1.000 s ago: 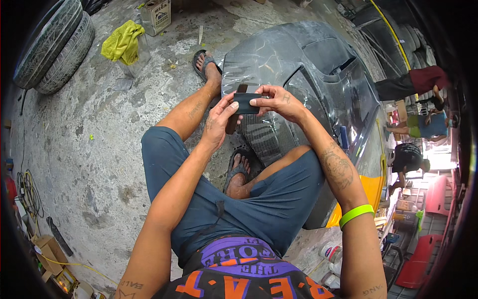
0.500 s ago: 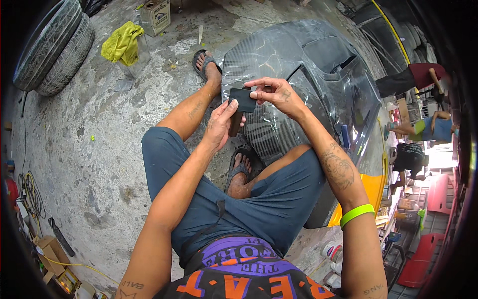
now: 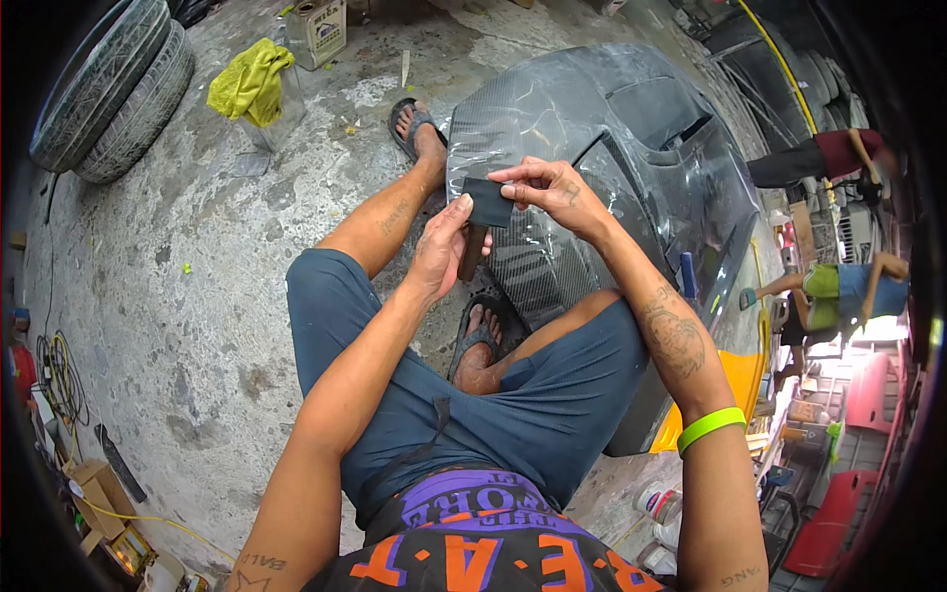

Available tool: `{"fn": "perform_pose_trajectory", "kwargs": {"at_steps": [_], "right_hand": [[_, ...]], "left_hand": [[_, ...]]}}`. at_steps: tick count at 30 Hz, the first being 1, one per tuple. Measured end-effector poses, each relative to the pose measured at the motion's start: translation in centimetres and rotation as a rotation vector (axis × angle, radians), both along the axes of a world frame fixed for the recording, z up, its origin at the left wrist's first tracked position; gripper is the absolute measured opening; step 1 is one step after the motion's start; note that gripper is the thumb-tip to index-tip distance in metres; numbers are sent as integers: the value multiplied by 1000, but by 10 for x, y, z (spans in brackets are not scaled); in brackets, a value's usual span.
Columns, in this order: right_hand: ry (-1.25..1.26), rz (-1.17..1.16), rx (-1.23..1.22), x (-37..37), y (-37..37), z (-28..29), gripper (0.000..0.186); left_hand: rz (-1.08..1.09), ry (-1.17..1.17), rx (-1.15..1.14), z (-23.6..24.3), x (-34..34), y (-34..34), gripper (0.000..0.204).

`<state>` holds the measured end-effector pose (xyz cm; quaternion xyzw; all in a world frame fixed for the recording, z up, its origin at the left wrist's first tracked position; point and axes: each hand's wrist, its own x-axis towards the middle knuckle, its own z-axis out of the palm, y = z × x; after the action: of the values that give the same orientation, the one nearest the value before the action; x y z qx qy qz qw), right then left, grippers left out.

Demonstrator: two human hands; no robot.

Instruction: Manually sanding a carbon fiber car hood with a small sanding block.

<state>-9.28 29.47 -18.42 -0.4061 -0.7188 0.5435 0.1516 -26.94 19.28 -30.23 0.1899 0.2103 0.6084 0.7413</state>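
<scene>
In front of my knees, my left hand (image 3: pixel 442 245) is closed around a narrow brown block (image 3: pixel 473 253), with its thumb pressed on a dark square of sandpaper (image 3: pixel 487 203). The sheet lies across the block's upper end. My right hand (image 3: pixel 546 191) pinches the sheet's upper right edge between thumb and fingers. Right behind both hands lies a large carbon-fibre car hood (image 3: pixel 538 128) with a glossy, streaked surface, and my right forearm passes above it.
Two stacked tyres (image 3: pixel 138 99) are at the far left. A yellow cloth (image 3: pixel 249 81) hangs over a clear container (image 3: pixel 281 111) beside a metal can (image 3: pixel 318 35). A blue tool (image 3: pixel 688 274) rests on the hood's right side. Co-workers (image 3: pixel 873 286) stand at the right, near red panels (image 3: pixel 834 518).
My hands keep the same hold on the sandpaper and block, with the right fingers slightly more bunched. At the right, a co-worker in blue has moved. The whole view has shifted a little.
</scene>
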Motion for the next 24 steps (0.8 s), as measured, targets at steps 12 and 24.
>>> {"fn": "perform_pose_trajectory", "kwargs": {"at_steps": [12, 24], "right_hand": [[-68, 5, -15, -1, -1, 2, 29], [-38, 69, -21, -2, 1, 0, 28]], "left_hand": [[-22, -81, -94, 4, 2, -4, 43], [-74, -124, -99, -1, 4, -7, 41]]}}
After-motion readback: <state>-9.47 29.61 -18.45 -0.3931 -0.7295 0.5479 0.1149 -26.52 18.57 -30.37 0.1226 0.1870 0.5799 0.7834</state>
